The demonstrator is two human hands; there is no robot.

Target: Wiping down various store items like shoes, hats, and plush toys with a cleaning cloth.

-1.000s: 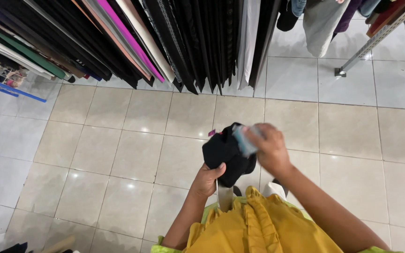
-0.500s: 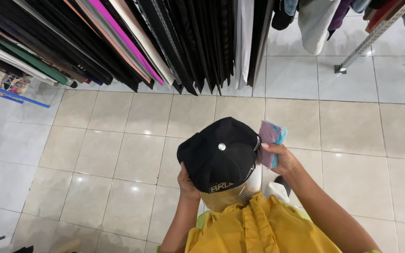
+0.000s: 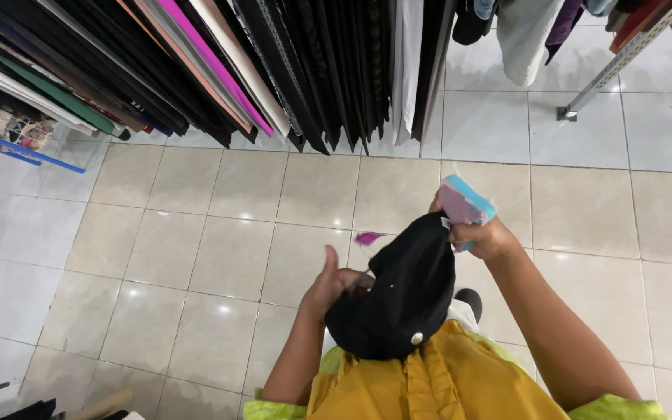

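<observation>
Looking straight down, the nearest thing is a yellow garment (image 3: pixel 437 381) with a lime-green edge at six o'clock, gathered low against the person's body. Just above it hangs a black cap (image 3: pixel 398 299), its crown turned toward the camera with a small pale button near the lower rim, held between both hands a little right of centre. The left hand (image 3: pixel 334 284), at about nine o'clock from the cap, has its fingers curled onto the cap's left edge with the thumb standing up free; a small magenta tag (image 3: pixel 368 238) shows just above that hand, at the cap's eleven o'clock. The right hand (image 3: pixel 482 233), at the cap's one o'clock, pinches the cap's upper edge while its fingers are also wrapped narrowly around a pink and blue handheld tool (image 3: pixel 464 204), which pokes up toward twelve o'clock. A dark shoe tip (image 3: pixel 468 300) peeks out at three o'clock beside the cap. Beneath everything lies a floor of pale glossy tiles (image 3: pixel 196 249), cream in the middle and whiter farther out. Farther off, from ten to twelve o'clock, a dense row of hanging clothes (image 3: pixel 274 70) fans out, mostly black with pink, cream and green pieces. At two o'clock stands a metal rack leg (image 3: pixel 596 78) with more garments above it.
</observation>
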